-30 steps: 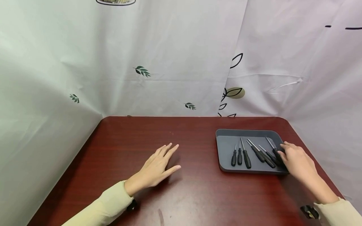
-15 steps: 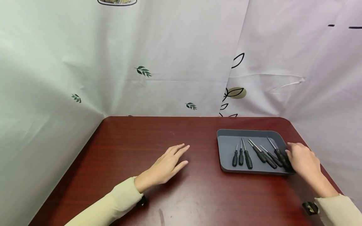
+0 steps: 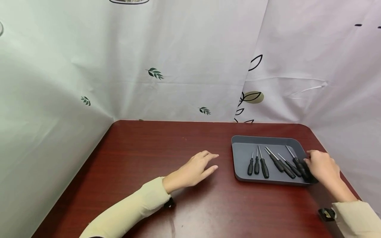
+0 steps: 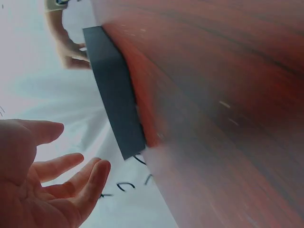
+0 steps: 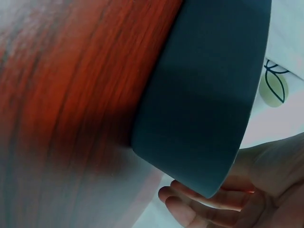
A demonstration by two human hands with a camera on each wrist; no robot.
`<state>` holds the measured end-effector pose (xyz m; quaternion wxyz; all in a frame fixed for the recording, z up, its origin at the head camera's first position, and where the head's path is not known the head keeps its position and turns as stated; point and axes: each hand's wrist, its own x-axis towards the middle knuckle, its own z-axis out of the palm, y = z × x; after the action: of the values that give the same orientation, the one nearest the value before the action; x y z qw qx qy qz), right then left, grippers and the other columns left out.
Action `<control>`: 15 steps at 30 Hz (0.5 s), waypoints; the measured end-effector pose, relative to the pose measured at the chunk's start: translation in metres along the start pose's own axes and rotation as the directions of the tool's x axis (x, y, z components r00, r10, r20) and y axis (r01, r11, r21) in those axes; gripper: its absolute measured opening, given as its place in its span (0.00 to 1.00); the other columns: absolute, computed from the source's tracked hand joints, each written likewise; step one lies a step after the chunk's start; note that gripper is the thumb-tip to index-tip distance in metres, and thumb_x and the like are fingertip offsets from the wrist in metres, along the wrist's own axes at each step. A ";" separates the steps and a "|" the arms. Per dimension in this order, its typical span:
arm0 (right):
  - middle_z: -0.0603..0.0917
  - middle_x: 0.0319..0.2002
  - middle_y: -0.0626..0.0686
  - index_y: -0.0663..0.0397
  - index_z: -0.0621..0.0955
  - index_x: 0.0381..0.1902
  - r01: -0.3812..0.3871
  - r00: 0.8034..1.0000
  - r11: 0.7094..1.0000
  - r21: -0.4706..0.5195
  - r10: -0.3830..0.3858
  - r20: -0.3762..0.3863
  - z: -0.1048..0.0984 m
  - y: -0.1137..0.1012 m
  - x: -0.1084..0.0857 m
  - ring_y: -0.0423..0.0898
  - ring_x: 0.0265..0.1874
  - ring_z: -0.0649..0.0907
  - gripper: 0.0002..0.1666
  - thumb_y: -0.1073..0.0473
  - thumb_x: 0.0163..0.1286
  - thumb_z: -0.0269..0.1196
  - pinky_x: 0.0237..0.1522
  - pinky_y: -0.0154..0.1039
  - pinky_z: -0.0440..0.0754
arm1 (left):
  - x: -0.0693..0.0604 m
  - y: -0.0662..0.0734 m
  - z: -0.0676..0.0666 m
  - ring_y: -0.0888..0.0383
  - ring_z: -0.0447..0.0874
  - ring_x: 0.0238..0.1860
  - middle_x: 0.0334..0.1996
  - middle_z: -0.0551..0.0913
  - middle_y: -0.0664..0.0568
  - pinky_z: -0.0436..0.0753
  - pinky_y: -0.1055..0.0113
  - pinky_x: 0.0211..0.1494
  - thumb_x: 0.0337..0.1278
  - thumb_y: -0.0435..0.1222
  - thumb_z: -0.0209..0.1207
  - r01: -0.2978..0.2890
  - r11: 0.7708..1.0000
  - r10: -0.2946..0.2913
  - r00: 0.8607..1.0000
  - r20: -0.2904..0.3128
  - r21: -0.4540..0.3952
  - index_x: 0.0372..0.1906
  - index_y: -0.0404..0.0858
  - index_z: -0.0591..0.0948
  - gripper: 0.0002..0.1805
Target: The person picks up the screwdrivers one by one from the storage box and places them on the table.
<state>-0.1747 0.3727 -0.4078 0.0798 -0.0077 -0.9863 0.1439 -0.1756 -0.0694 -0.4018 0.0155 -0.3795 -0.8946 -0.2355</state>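
I have the gray tray (image 3: 242, 155) resting on the brown table (image 3: 148, 148) between the two hands, with several black-handled screwdrivers (image 3: 264, 168) lying in it. To the left of the tray, and apart from it, I see the left hand (image 3: 191, 172) with its thumb held away from loosely spread fingers. At the tray's right end is the right hand (image 3: 322, 167), fingers bent close against the outer wall, though I cannot tell whether they pinch the rim.

Screwdrivers (image 3: 264, 169) in tray (image 3: 242, 157), tray on table (image 3: 148, 145), left hand (image 3: 191, 170) left, right hand (image 3: 322, 167) right
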 end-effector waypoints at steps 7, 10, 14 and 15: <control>0.78 0.43 0.80 0.80 0.76 0.49 -0.066 0.996 0.998 0.008 0.065 0.068 -0.003 0.003 0.000 0.75 0.31 0.79 0.18 0.68 0.66 0.62 0.16 0.58 0.78 | 0.024 0.008 0.010 0.58 0.83 0.42 0.43 0.83 0.47 0.84 0.72 0.47 0.71 0.36 0.59 -0.065 0.978 0.061 0.998 -0.029 -0.200 0.55 0.32 0.80 0.15; 0.78 0.43 0.80 0.80 0.76 0.48 -0.075 0.994 0.997 0.013 0.074 0.078 -0.003 0.006 -0.001 0.75 0.32 0.79 0.18 0.68 0.66 0.62 0.16 0.58 0.79 | 0.035 0.013 0.015 0.65 0.82 0.38 0.39 0.84 0.51 0.84 0.78 0.42 0.68 0.34 0.61 -0.050 0.959 0.048 0.999 -0.017 -0.280 0.52 0.30 0.82 0.13; 0.78 0.42 0.81 0.82 0.76 0.47 -0.076 0.993 0.997 0.014 0.074 0.093 -0.001 0.011 -0.006 0.74 0.32 0.79 0.18 0.69 0.66 0.62 0.18 0.58 0.79 | 0.049 0.022 0.020 0.72 0.81 0.32 0.34 0.85 0.55 0.82 0.83 0.39 0.67 0.33 0.62 0.004 0.936 0.005 1.000 0.025 -0.353 0.50 0.31 0.84 0.12; 0.78 0.42 0.81 0.82 0.76 0.47 -0.075 0.992 0.997 0.014 0.073 0.100 0.000 0.012 -0.007 0.74 0.32 0.79 0.18 0.69 0.65 0.62 0.18 0.58 0.79 | 0.052 0.024 0.022 0.73 0.81 0.31 0.32 0.86 0.57 0.81 0.83 0.37 0.66 0.33 0.63 0.019 0.930 -0.007 0.999 0.034 -0.367 0.48 0.31 0.84 0.11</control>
<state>-0.1675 0.3838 -0.4125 0.0252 -0.0362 -0.9868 0.1556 -0.1928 -0.0108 -0.4005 -0.0715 -0.3733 -0.8374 -0.3929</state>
